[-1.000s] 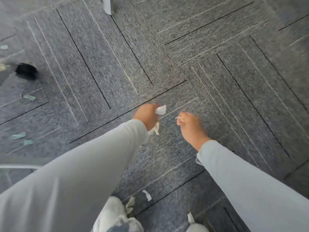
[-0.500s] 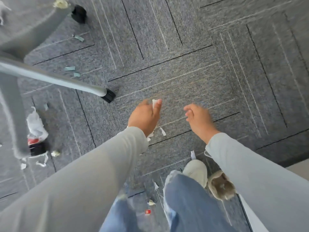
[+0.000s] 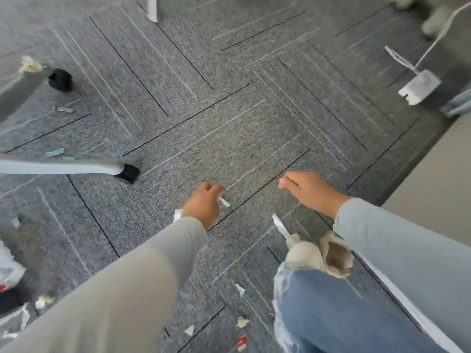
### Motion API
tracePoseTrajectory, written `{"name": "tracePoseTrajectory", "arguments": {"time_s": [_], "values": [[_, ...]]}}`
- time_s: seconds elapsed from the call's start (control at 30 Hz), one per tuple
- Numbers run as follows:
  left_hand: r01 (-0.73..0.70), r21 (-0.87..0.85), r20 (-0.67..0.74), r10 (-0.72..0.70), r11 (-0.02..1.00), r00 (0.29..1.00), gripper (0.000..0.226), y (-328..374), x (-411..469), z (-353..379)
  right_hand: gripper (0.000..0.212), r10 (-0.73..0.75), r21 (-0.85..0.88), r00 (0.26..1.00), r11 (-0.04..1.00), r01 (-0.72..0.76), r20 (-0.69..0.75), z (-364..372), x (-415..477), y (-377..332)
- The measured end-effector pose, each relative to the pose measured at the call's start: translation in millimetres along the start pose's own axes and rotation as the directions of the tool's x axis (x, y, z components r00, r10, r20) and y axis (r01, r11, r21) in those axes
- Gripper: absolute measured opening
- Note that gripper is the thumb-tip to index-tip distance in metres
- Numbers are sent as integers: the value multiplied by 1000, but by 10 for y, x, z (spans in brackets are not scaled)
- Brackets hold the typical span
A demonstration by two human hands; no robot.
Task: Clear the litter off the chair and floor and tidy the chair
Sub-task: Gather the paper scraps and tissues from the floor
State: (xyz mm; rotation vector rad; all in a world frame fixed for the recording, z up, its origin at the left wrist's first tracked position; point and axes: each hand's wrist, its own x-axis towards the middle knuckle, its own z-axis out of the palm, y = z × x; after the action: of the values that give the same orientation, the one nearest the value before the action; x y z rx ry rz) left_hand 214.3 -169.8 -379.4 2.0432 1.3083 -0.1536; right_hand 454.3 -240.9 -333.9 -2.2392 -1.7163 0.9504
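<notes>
down on the carpet [image 3: 229,123]: torn paper litter lies scattered between the chair leg [image 3: 63,166] and the person's shoe [image 3: 303,253].
step in hand: most likely gathering floor scraps one by one, with the left hand as the store and the right as the picker.
doing it well: take the nearest piece first, the white strip [image 3: 280,225] lying just beside the shoe. pinch it low at the carpet so it doesn't tear, then pass it across before reaching again. keep the full hand closed while bending, or the collected bits will spill back out.
left hand [image 3: 201,207]: fingers curled tight round a bunch of white scraps [image 3: 224,202]. one end pokes out past the knuckles and another shows by the wrist.
right hand [image 3: 308,189]: held above the carpet, fingers loosely curled with the tips pointing toward the left hand. nothing shows in it, though blur hides the fingertips.
litter left near the feet: small white pieces [image 3: 239,289], a yellowish bit [image 3: 241,322] and a red-and-white scrap [image 3: 241,343].
litter left by the chair: pale green slips [image 3: 54,152] close to the leg, more [image 3: 63,110] near the black caster [image 3: 60,79].
progress: early to middle, by my reading, since much of the floor is unpicked and the chair seat is out of view.
</notes>
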Motion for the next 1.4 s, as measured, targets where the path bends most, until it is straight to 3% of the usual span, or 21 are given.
{"name": "tracePoseTrajectory", "arguments": {"time_s": [0.1, 0.2, 0.37, 0.47, 0.53, 0.7, 0.83, 0.93, 1.07, 1.13, 1.2, 1.4], "values": [[-33, 32, -71, 35, 999, 997, 33, 38, -60, 105, 26, 58, 15, 998, 998, -57, -12, 93, -253, 153], [48, 86, -92, -40, 995, 995, 35, -110, -26, 362, 20, 144, -28, 989, 989, -144, 25, 548, -248, 435], [222, 105, -134, -207, 969, 969, 62, -445, 5, 739, 42, 268, -167, 962, 952, -256, 53, 1090, -228, 960], [237, 151, -106, -222, 960, 969, 67, -482, 25, 859, 76, 485, -228, 874, 853, -470, 13, 1301, -361, 1133], [239, 184, -70, -230, 954, 971, 64, -473, 55, 912, 81, 561, -235, 827, 808, -540, 28, 1464, -494, 1145], [284, 178, -86, -273, 942, 958, 40, -475, 183, 978, 27, 420, -119, 907, 902, -415, 16, 1653, -597, 1156], [278, 171, -99, -264, 945, 959, 34, -500, 167, 1034, 13, 264, -128, 964, 958, -257, 40, 1591, -490, 1092], [149, 173, -178, -118, 974, 977, 29, -464, 153, 1065, 13, 239, -71, 970, 968, -242, -53, 1499, -355, 1002], [-73, 341, -92, 110, 937, 990, 32, -369, 280, 1044, 6, 254, 51, 967, 966, -253, -24, 1368, -267, 933], [-119, 399, -50, 151, 909, 987, 36, -324, 380, 1027, 21, 240, 150, 971, 959, -241, 25, 1328, -272, 904], [-131, 415, -48, 165, 901, 985, 40, -277, 463, 1027, 21, 198, 205, 979, 957, -204, 47, 1320, -297, 887], [-85, 362, -90, 126, 928, 988, 36, -210, 451, 1106, 32, 84, 161, 994, 983, -93, 63, 1363, -343, 893]]}}
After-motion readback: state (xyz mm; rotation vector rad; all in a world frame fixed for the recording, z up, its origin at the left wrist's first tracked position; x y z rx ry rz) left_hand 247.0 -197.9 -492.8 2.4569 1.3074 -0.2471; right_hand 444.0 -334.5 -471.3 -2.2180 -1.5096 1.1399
